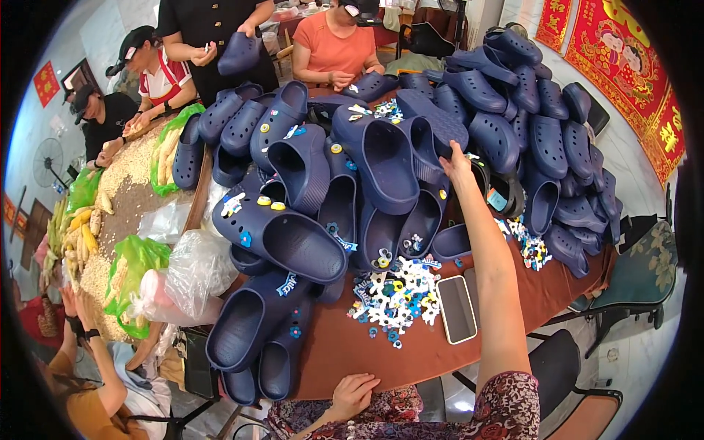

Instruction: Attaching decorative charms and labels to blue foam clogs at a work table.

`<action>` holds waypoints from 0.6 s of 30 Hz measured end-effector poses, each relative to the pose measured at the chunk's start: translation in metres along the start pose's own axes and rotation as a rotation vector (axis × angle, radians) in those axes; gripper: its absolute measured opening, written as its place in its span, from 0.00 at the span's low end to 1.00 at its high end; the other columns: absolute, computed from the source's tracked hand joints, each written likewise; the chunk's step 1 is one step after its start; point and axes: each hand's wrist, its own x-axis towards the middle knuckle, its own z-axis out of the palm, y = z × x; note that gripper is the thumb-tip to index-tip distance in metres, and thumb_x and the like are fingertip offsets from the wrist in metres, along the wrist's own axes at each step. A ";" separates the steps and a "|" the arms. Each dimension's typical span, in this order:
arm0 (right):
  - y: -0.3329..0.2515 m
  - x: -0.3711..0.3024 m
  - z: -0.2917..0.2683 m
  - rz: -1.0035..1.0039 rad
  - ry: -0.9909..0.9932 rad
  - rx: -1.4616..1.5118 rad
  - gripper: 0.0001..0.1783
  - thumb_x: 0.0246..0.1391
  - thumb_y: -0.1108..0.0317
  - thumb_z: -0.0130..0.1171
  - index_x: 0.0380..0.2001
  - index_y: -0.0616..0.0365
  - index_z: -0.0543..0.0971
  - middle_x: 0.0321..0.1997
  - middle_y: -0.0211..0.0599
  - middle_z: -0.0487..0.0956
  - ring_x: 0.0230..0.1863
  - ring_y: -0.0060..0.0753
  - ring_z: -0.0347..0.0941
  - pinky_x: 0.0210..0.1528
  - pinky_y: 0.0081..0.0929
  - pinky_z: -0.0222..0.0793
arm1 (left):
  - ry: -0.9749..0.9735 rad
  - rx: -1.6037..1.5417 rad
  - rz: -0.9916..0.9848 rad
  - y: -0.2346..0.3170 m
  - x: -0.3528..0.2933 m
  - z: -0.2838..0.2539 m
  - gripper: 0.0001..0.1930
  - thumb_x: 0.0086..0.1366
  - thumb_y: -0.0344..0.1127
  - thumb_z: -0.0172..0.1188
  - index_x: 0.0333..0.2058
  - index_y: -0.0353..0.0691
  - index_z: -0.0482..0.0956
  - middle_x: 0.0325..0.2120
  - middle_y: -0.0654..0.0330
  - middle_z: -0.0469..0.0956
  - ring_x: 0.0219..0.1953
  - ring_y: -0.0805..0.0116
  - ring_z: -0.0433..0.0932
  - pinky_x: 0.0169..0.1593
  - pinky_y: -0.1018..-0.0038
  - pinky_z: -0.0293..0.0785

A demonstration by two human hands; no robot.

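My right hand [457,166] reaches far across the table and grips the end of a navy clog [431,117] whose ridged sole faces up. At the near table edge rests my left hand [355,394], fingers loosely extended and holding nothing. Between them lies a heap of small white, blue and yellow shoe charms [400,297], beside a phone [457,311] with a dark screen. Left of the heap are stacked clogs, among them a large clog [297,246] with several charms fixed on its top. Another decorated clog [381,165] stands in the middle pile.
A tall pile of plain navy clogs [495,143] fills the right side, with more charms [532,246] before it. Plastic bags [198,268] and a table of corn kernels [132,176] lie left. Several people sit or stand around; one standing person holds a clog [240,54].
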 end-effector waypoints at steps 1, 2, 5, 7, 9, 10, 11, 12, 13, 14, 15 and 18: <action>0.001 -0.002 0.000 0.003 -0.003 -0.002 0.37 0.51 0.52 0.69 0.54 0.66 0.65 0.56 0.48 0.70 0.49 0.49 0.75 0.47 0.47 0.74 | 0.002 0.001 -0.004 0.000 0.000 0.000 0.17 0.52 0.24 0.63 0.42 0.44 0.84 0.40 0.62 0.81 0.45 0.63 0.79 0.46 0.67 0.76; 0.001 -0.005 -0.002 -0.004 -0.006 0.050 0.36 0.51 0.55 0.69 0.54 0.66 0.65 0.56 0.48 0.69 0.48 0.49 0.74 0.48 0.48 0.75 | 0.005 0.004 0.001 0.000 0.000 -0.001 0.17 0.52 0.24 0.63 0.42 0.44 0.84 0.40 0.62 0.81 0.45 0.63 0.79 0.46 0.67 0.76; 0.005 -0.034 0.003 -0.012 -0.041 0.130 0.36 0.49 0.60 0.70 0.55 0.67 0.65 0.55 0.49 0.69 0.48 0.51 0.73 0.51 0.49 0.76 | 0.022 0.018 -0.014 0.002 0.000 -0.003 0.17 0.51 0.24 0.63 0.42 0.44 0.84 0.40 0.62 0.80 0.45 0.62 0.79 0.46 0.67 0.76; 0.000 -0.051 0.001 -0.006 -0.033 0.212 0.37 0.48 0.61 0.70 0.55 0.68 0.64 0.54 0.51 0.69 0.48 0.53 0.73 0.52 0.47 0.76 | 0.033 0.015 -0.014 0.002 -0.001 -0.003 0.17 0.51 0.24 0.63 0.42 0.44 0.84 0.40 0.62 0.80 0.45 0.62 0.79 0.46 0.67 0.76; -0.005 -0.067 -0.005 -0.020 -0.053 0.216 0.36 0.48 0.61 0.70 0.54 0.69 0.65 0.53 0.53 0.69 0.48 0.54 0.73 0.52 0.44 0.77 | 0.041 0.019 0.008 -0.001 -0.003 -0.001 0.17 0.52 0.24 0.63 0.42 0.43 0.84 0.40 0.62 0.80 0.45 0.62 0.79 0.46 0.67 0.76; -0.009 -0.075 -0.012 -0.061 -0.126 0.234 0.35 0.48 0.61 0.70 0.53 0.69 0.66 0.53 0.53 0.69 0.48 0.53 0.73 0.52 0.43 0.77 | 0.041 0.012 0.013 0.000 -0.003 -0.001 0.17 0.51 0.24 0.62 0.42 0.43 0.84 0.40 0.61 0.80 0.45 0.61 0.79 0.46 0.67 0.76; -0.013 -0.084 -0.019 -0.102 -0.200 0.252 0.34 0.48 0.61 0.70 0.52 0.70 0.68 0.52 0.53 0.70 0.48 0.52 0.73 0.53 0.43 0.77 | 0.043 0.007 0.014 0.000 -0.002 -0.001 0.17 0.51 0.24 0.62 0.42 0.43 0.84 0.40 0.61 0.80 0.45 0.61 0.79 0.46 0.67 0.76; -0.015 -0.097 -0.026 -0.150 -0.229 0.241 0.31 0.49 0.61 0.70 0.49 0.71 0.69 0.51 0.53 0.70 0.48 0.51 0.73 0.53 0.42 0.77 | 0.055 -0.005 0.020 0.000 -0.001 -0.001 0.17 0.51 0.24 0.62 0.42 0.43 0.83 0.40 0.61 0.80 0.45 0.61 0.79 0.46 0.67 0.76; -0.016 -0.110 -0.030 -0.197 -0.187 0.232 0.29 0.49 0.60 0.70 0.44 0.72 0.71 0.47 0.49 0.74 0.41 0.46 0.76 0.48 0.38 0.79 | 0.067 -0.015 0.025 0.001 -0.001 -0.002 0.17 0.51 0.24 0.62 0.42 0.43 0.83 0.40 0.61 0.80 0.44 0.61 0.79 0.46 0.67 0.76; -0.017 -0.124 -0.035 -0.204 -0.208 0.270 0.28 0.50 0.60 0.69 0.45 0.71 0.71 0.47 0.48 0.74 0.41 0.45 0.76 0.48 0.37 0.79 | 0.081 -0.023 0.028 0.001 0.000 -0.002 0.17 0.51 0.23 0.61 0.42 0.43 0.83 0.40 0.61 0.80 0.44 0.60 0.78 0.46 0.67 0.76; -0.020 -0.134 -0.045 -0.218 -0.227 0.309 0.27 0.51 0.61 0.68 0.45 0.70 0.71 0.47 0.48 0.75 0.41 0.45 0.76 0.49 0.37 0.79 | 0.081 -0.026 0.030 0.000 0.000 -0.001 0.17 0.51 0.23 0.61 0.42 0.43 0.83 0.40 0.61 0.80 0.44 0.60 0.78 0.46 0.67 0.76; -0.021 -0.175 -0.087 -0.225 -0.269 0.304 0.25 0.53 0.63 0.66 0.46 0.70 0.71 0.49 0.45 0.73 0.46 0.43 0.74 0.52 0.37 0.78 | 0.083 -0.083 0.033 0.002 -0.002 -0.003 0.16 0.52 0.24 0.59 0.41 0.42 0.83 0.40 0.59 0.80 0.43 0.58 0.78 0.47 0.65 0.76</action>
